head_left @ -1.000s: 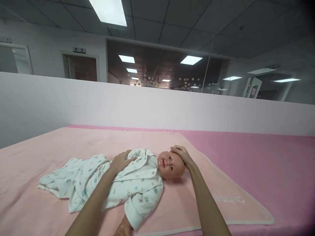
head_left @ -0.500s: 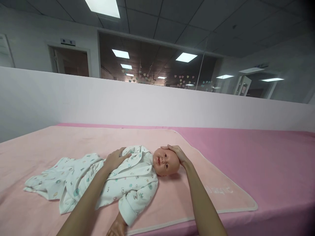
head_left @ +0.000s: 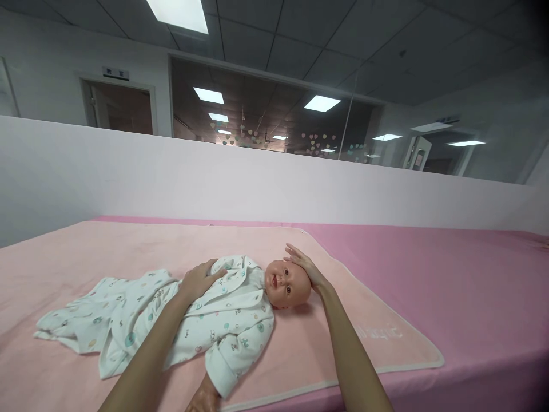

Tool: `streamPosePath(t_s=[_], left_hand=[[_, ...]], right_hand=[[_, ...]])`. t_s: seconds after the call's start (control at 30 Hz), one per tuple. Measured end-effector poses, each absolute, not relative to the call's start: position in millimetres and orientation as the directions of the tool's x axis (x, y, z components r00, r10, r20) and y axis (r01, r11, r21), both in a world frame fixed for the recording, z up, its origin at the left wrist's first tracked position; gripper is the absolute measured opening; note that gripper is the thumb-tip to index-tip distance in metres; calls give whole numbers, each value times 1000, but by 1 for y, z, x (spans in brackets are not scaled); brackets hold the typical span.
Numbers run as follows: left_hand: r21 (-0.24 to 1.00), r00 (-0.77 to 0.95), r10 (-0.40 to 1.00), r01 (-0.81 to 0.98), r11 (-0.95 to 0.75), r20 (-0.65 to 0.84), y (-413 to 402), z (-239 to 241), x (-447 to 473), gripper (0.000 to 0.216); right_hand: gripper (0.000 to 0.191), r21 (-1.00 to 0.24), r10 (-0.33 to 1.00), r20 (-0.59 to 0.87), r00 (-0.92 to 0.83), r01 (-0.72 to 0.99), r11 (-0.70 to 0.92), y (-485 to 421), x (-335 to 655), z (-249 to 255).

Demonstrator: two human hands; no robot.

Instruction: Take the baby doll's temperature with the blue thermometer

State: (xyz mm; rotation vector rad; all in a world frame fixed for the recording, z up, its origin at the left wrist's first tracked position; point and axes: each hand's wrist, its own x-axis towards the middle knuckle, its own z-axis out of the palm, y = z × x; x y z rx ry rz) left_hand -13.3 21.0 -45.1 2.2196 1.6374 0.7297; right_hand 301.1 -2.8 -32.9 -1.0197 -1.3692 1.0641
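Both my hands rest on a baby doll (head_left: 288, 284) lying on its back.

Under my hands a pink padded surface (head_left: 450, 286) runs out past my right hand, with a paler pink blanket (head_left: 300, 355) over it. Its lettering by my right forearm is too faint to read. The doll lies across the blanket in a white printed sleepsuit (head_left: 234, 323), whose empty legs trail off beyond my left hand. My left hand (head_left: 198, 280) lies flat and open on the chest. My right hand (head_left: 305, 266) touches the crown, fingers lifted and slightly spread (the palm's contact is hidden). Near my left forearm, the doll's bare hand (head_left: 203, 399) is cut off by the frame.
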Motion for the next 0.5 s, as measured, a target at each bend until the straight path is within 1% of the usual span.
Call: streamPosePath(t_s=[0.07,0.23,0.5], left_hand=[[503,224,948,806,-310,226,21,-44,-13,59],[508,222,950,805,-306,221,22,-46,-14,61],[514,228,947,798,-315,226,24,-48,-14,59]], right_hand=[[55,-973,972,232,-47,-1,232,-4,302,-34],[40,-983,977,178,-118,30,182,-9,299,-30],[39,-984,980,174,-100,30,177,-7,298,-29]])
